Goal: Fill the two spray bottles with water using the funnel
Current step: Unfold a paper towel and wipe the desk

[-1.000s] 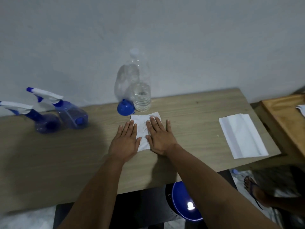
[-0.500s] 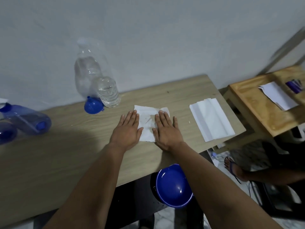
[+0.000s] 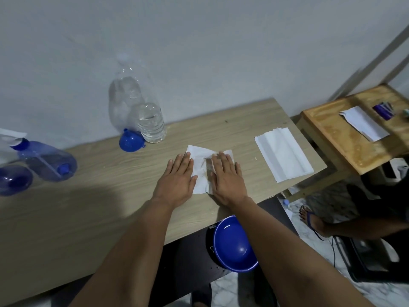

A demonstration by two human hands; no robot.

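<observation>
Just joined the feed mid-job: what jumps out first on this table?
Both hands, left hand and right hand, lie flat with open palms on a crumpled white tissue at the table's middle. Behind them by the wall stand two clear water bottles with the blue funnel lying beside them. The blue spray bottles lie at the far left edge.

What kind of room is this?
Probably a plain room in a home: a bare wall, a wooden table holding water bottles, and a sandalled foot on the tiled floor.

Looks like a plain home room: bare white wall (image 3: 221,41), wooden surface (image 3: 88,207), small wooden side table (image 3: 345,138), marble-pattern tiled floor (image 3: 309,235).
</observation>
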